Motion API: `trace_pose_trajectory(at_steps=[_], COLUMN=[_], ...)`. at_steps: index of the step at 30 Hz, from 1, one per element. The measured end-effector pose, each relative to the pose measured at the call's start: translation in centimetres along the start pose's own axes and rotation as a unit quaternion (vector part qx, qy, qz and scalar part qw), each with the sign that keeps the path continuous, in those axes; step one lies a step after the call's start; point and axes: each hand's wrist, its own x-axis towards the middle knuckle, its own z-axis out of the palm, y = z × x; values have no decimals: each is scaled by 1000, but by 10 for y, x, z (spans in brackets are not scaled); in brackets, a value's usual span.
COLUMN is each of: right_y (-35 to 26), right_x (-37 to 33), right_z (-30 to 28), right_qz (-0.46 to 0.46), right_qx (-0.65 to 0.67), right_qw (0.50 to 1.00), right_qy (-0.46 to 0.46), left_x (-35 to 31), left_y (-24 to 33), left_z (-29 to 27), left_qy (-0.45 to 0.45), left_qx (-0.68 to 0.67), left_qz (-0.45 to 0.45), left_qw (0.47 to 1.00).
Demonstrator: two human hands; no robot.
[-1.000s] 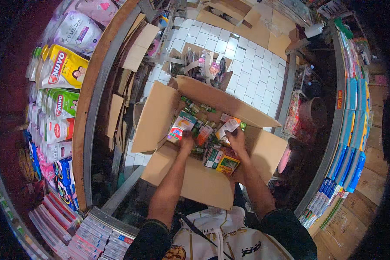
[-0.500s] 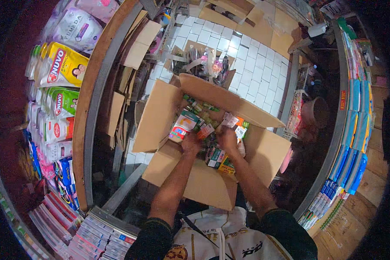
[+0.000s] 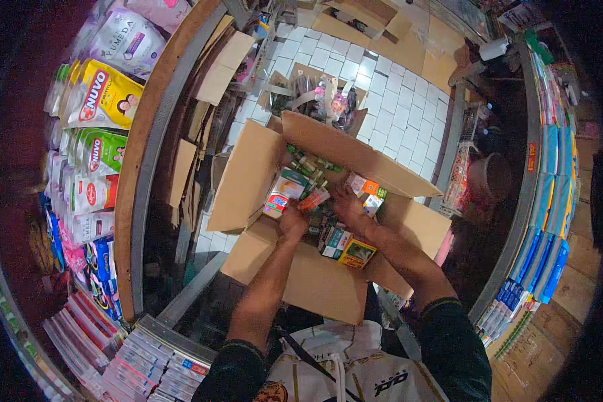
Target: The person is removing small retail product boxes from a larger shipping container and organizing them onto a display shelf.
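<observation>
An open cardboard carton [image 3: 325, 288] stands in front of me, with both my hands inside it. My left hand [image 3: 293, 220] is closed on a small orange-and-pink box [image 3: 314, 198], just beside a larger white-and-green box [image 3: 286, 191]. Over the middle of the contents, my right hand [image 3: 347, 204] has its fingers apart and bent downward; their tips are partly hidden. Small green-capped bottles [image 3: 305, 163] lie loose at the carton's far side. An orange-and-white box [image 3: 365, 186] rests right of my right hand. Nearer me are a teal-and-white box [image 3: 335, 242] and a yellow-and-green box [image 3: 356, 254].
Beyond the carton, a smaller box of plastic-wrapped goods [image 3: 325, 100] sits on the white tiled floor [image 3: 398, 100]. Shelves with soap refill pouches [image 3: 100, 94] run along the left. Blue packs [image 3: 546, 181] line the right shelf. Flattened cardboard [image 3: 224, 67] leans at the left.
My right hand has moved slightly left, away from the pink-and-white end of the box at the right, and its forearm has swung outward. The left hand stays by the orange-and-pink box.
</observation>
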Motion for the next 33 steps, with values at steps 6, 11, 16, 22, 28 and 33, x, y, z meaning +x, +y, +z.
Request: trace_pose_trajectory(at_steps=[6,11,16,22,28,33], right_y=[27,25,-33,-87,-97,-92], right_x=[-19,-57,-105,-169,-235,-315], right_z=[-27,-36,-51,-104,-116,-126], right_qz=[92,213,305,263,284,267], right_qx=[180,476,599,755,725,716], right_qw=[979,852,732,568,614,620], right_qy=[-19,48,113,198,128,179], left_x=[3,-1,-63,-141,-193,-251], left_y=[-14,-2,43,68,74,107], left_z=[5,-17,-38,-54,-40,-21], left_qy=[110,3,-68,-195,-227,-283], left_qx=[-129,-339,-506,-498,-490,-464], left_qz=[-24,-125,61,-5,33,81], left_qw=[985,933,857,845,841,835])
